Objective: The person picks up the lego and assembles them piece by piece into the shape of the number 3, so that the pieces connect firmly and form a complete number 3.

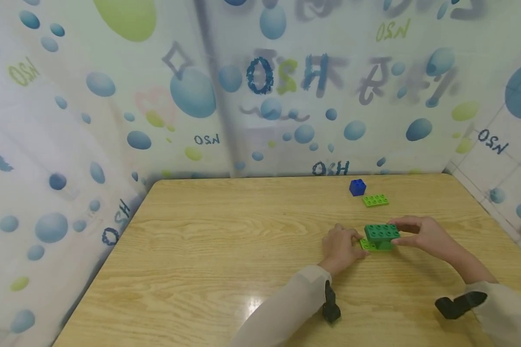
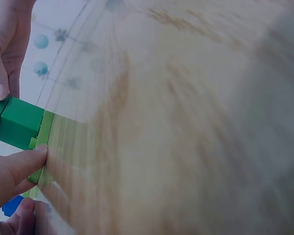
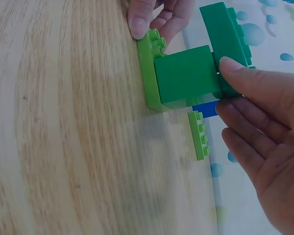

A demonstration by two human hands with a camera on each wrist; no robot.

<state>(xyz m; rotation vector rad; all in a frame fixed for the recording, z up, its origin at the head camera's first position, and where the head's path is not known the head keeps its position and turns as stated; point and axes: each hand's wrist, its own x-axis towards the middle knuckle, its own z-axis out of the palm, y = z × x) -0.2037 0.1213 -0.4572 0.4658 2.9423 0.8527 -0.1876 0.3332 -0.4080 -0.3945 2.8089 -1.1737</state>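
A small stack stands right of the table's middle. Its base is a light green plate, with a dark green block on it and a dark green flat brick on top. My left hand pinches the left end of the base plate, one fingertip on its edge. My right hand grips the flat brick's right end, thumb on the near side and fingers over the far side.
A loose light green plate and a blue cube lie behind the stack near the far edge of the wooden table. A bubble-print curtain closes the back and both sides.
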